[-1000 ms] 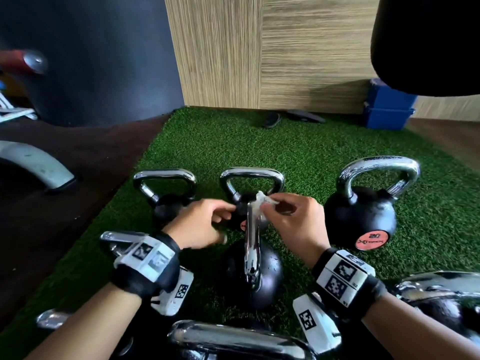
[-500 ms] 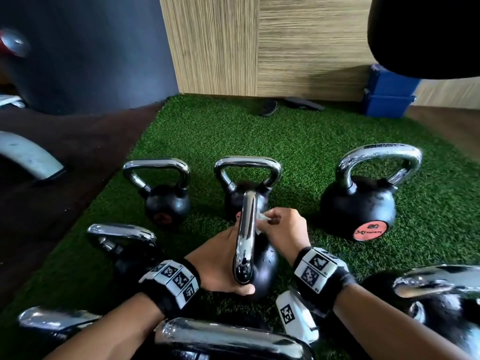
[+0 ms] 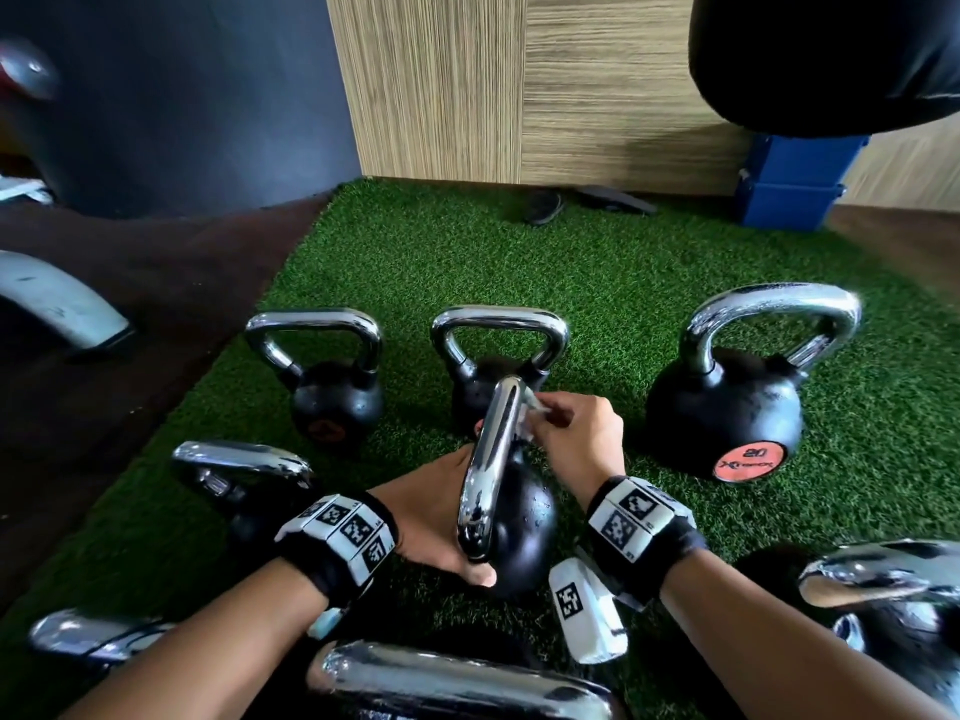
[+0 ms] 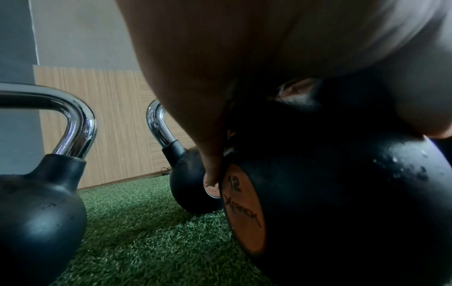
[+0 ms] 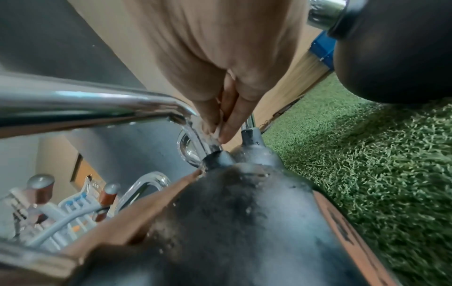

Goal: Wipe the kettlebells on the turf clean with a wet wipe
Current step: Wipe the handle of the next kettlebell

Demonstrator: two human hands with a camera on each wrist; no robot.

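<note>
On the turf, most kettlebells look untouched; the wet-beaded 12 kettlebell, at 6 o'clock, is mid-clean. The left hand cups its body; the right hand pinches the wet wipe against its handle.

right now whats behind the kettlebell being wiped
Directly behind the tilted kettlebell stands another kettlebell on the turf. Its chrome handle shows; most of its black body is covered by the right hand.
</note>
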